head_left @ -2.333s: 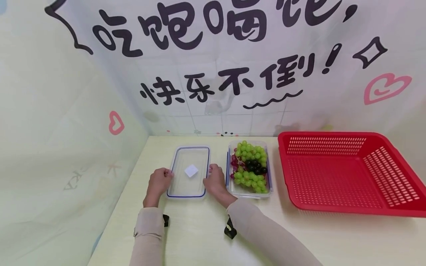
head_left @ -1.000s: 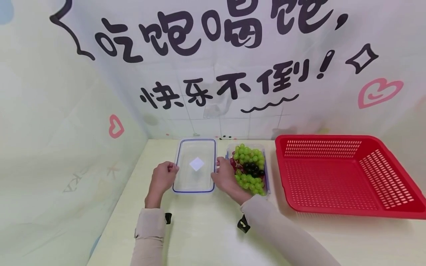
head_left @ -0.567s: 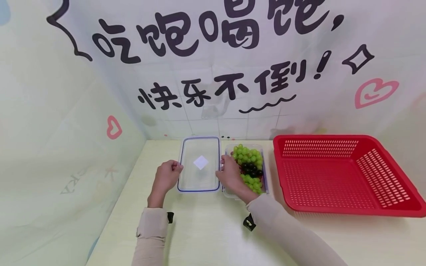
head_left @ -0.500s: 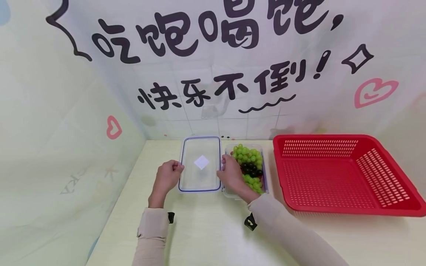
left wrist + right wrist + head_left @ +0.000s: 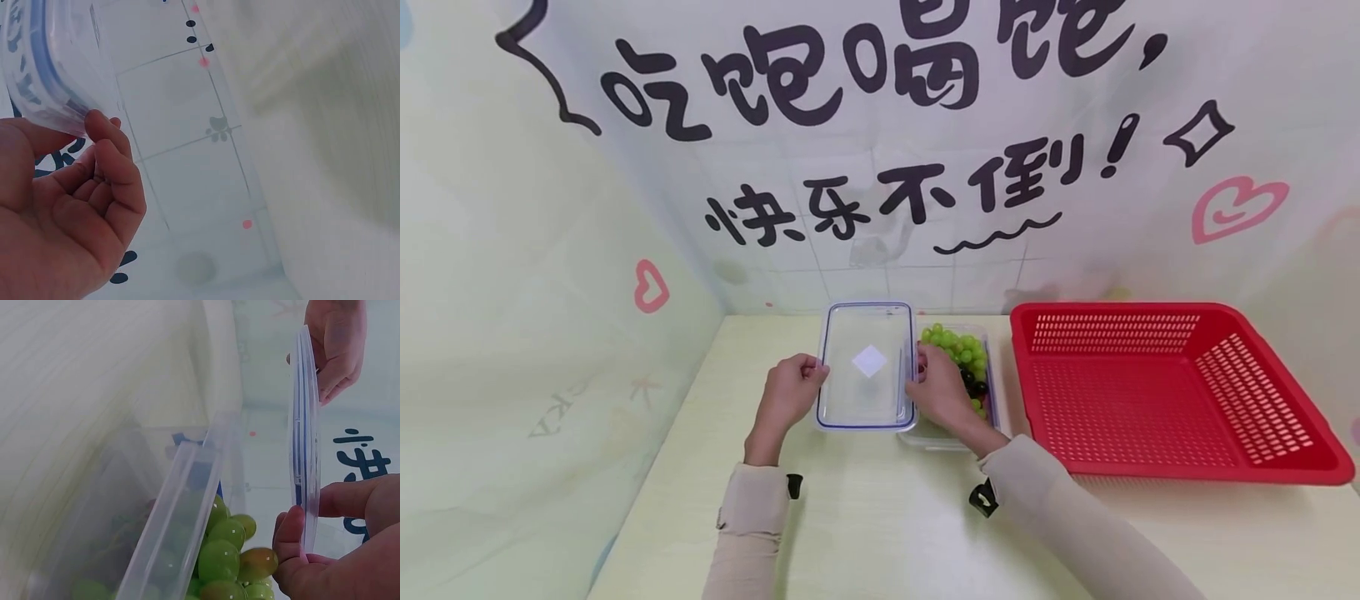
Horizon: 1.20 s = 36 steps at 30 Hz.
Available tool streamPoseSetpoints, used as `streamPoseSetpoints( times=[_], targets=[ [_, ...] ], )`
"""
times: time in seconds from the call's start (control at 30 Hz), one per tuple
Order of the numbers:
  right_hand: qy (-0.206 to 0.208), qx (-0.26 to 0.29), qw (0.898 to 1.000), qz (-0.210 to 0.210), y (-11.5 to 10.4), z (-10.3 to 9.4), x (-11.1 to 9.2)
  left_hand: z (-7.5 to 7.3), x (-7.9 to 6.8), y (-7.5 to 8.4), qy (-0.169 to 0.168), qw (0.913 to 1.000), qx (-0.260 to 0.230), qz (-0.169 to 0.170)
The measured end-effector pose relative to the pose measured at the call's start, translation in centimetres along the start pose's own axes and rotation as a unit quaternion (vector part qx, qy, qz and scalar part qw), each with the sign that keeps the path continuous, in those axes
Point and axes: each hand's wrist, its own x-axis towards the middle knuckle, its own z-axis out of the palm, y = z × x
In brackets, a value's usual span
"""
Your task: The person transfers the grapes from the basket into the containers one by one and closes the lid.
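Note:
A clear rectangular lid (image 5: pixel 857 392) with a blue seal and a white diamond label is held level above the table by both hands. My left hand (image 5: pixel 788 395) pinches its left edge; in the left wrist view the thumb and index finger grip the rim. On the opposite edge my right hand (image 5: pixel 946 390) pinches with thumb and fingers. Beneath and to the right stands a clear food container (image 5: pixel 997 400) filled with grapes. Green grapes (image 5: pixel 958 343) and black ones show, partly covered by the right hand and lid. The right wrist view shows a gap between lid and container.
A large red plastic basket (image 5: pixel 1138 408) stands on the right of the pale table (image 5: pixel 865 517). A printed white sheet (image 5: pixel 775 275) hangs behind the table, and another (image 5: pixel 535 375) lines the left side. Dark wrist straps sit below both cuffs.
Both hands have lifted the lid off the table and carried it to the right. It now overlaps the left part of the grape container in the head view.

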Motion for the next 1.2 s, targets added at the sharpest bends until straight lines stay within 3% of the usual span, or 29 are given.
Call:
streamPoseSetpoints(
  times=[0.3, 0.57, 0.97, 1.2],
  targets=[
    [0.011, 0.023, 1.000, 0.014, 0.4, -1.3, 0.0, 1.0, 0.2, 1.1, -0.008, 0.9996, -0.028, -0.002],
    [0.016, 0.013, 1.000, 0.008, 0.7, -2.9, -0.1, 1.9, 0.2, 2.1, -0.013, 0.9991, -0.040, 0.001],
    [0.036, -0.011, 0.999, 0.012, 1.7, -4.9, -0.7, 3.4, 0.3, 3.5, -0.018, 0.9988, -0.034, 0.032],
    [0.046, -0.003, 0.999, 0.004, 2.0, -5.7, -0.7, 3.9, 0.3, 4.2, -0.025, 0.9987, -0.030, 0.033]
  ],
)
